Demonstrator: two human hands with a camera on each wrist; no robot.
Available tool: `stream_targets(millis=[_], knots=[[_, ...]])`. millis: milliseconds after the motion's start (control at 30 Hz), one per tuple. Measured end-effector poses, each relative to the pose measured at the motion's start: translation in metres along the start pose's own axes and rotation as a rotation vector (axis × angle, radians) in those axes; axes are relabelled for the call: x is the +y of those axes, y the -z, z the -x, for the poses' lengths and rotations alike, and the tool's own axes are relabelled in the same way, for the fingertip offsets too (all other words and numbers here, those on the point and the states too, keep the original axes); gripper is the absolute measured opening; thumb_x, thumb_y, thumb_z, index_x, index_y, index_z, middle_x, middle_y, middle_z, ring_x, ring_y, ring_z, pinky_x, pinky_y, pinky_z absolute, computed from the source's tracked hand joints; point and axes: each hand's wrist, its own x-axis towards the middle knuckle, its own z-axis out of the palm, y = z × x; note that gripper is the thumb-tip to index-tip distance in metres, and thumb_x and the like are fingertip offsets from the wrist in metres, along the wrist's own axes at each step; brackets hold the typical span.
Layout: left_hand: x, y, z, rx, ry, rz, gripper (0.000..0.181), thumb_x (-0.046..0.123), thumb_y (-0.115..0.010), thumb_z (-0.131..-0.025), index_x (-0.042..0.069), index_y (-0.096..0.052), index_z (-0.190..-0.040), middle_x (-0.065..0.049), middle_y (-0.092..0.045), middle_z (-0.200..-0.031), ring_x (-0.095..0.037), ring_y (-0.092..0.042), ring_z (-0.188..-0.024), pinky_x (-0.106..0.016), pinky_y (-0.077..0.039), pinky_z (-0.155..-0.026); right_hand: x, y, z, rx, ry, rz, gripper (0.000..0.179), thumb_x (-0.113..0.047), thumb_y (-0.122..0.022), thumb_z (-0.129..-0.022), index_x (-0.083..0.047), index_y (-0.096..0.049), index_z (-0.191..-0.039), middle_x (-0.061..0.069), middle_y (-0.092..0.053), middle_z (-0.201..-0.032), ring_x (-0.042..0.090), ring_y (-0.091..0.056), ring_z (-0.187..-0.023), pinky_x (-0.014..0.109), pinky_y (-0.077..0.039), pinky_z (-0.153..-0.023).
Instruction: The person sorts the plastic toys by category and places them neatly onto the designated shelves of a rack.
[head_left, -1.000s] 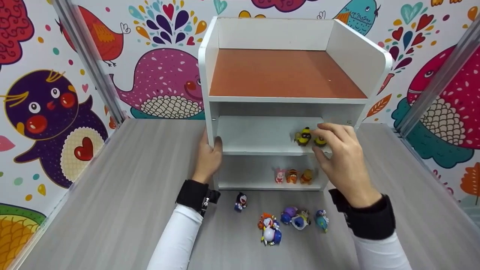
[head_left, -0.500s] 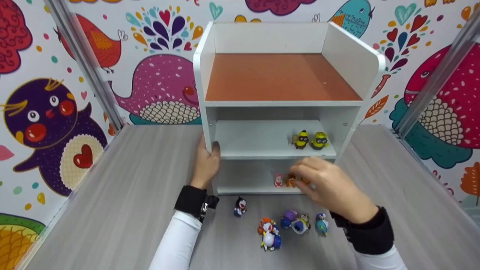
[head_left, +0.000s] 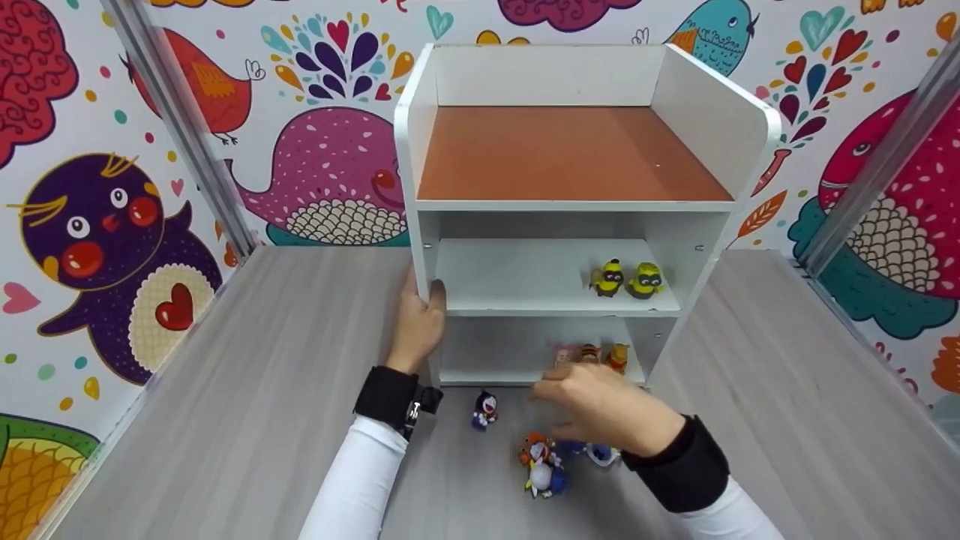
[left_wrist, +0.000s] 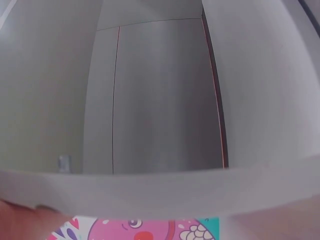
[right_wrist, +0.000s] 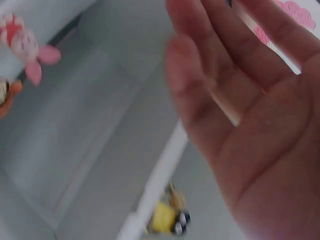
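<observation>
My left hand (head_left: 417, 326) grips the left side panel of a small white shelf unit (head_left: 555, 154), thumb at the front edge. My right hand (head_left: 611, 405) hovers in front of the bottom shelf, holding nothing, its fingers loosely bent. Close below it, a cluster of toy figures (head_left: 541, 465) lies on the table, and a blue-and-white figure (head_left: 602, 454) is partly covered by the hand. A dark-capped figure (head_left: 484, 410) stands to its left. On the bottom shelf are a pink pig figure (head_left: 563, 355), a striped tiger figure (head_left: 590, 353) and a yellow bear figure (head_left: 617, 358).
Two yellow goggled figures, one with a dark top (head_left: 607, 277) and one rounder (head_left: 645, 280), stand at the right of the middle shelf. Under everything is a grey wood-grain table (head_left: 285, 390). Cartoon-printed walls (head_left: 330, 172) and metal posts (head_left: 187, 127) stand around it.
My right hand has left the rounder yellow figure on the middle shelf and moved down and left, past the bottom shelf, toward the table figures. My left hand stays on the side panel.
</observation>
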Motion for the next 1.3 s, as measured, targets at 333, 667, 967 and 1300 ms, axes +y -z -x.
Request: stream_targets(millis=[333,667,967,1300], knots=[[0.003,-0.001,-0.002,0.008,-0.036,0.008,0.058,-0.001,-0.043,-0.098,-0.007,-0.029,-0.154,-0.03,-0.036,-0.156,-0.041,-0.031,-0.148,-0.055,-0.022,-0.125,0.004,0.004,0.0,-0.037,-0.013,-0.009,0.033,-0.018,-0.087,-0.074,-0.011,-0.073,-0.102,0.004,-0.073,-0.094,0.016,-0.069,-0.079,0.028,-0.059,-0.069],[0.003,0.002,-0.004,-0.017,-0.039,-0.009,0.059,0.001,-0.041,-0.1,-0.004,-0.025,-0.156,-0.027,-0.032,-0.159,-0.04,-0.026,-0.151,-0.055,-0.019,-0.126,0.024,0.004,0.014,-0.209,-0.277,-0.165,0.034,-0.027,-0.091,-0.069,-0.009,-0.074,-0.092,0.0,-0.071,-0.084,0.011,-0.062,-0.071,0.027,-0.053,-0.062],[0.002,-0.001,-0.002,-0.017,-0.05,-0.003,0.058,-0.001,-0.042,-0.098,-0.005,-0.029,-0.154,-0.028,-0.034,-0.158,-0.042,-0.029,-0.149,-0.055,-0.019,-0.126,0.031,-0.021,0.017,-0.404,-0.568,-0.221,0.048,-0.028,-0.097,-0.056,-0.011,-0.069,-0.091,-0.003,-0.064,-0.078,0.014,-0.056,-0.071,0.036,-0.051,-0.063],[0.0,-0.001,-0.001,-0.01,-0.055,0.017,0.061,-0.001,-0.042,-0.098,-0.005,-0.023,-0.156,-0.028,-0.031,-0.159,-0.04,-0.027,-0.15,-0.053,-0.019,-0.126,0.032,-0.027,0.015,-0.432,-0.616,-0.293,0.052,-0.013,-0.097,-0.055,-0.013,-0.07,-0.099,0.002,-0.072,-0.094,0.017,-0.063,-0.085,0.041,-0.057,-0.077]])
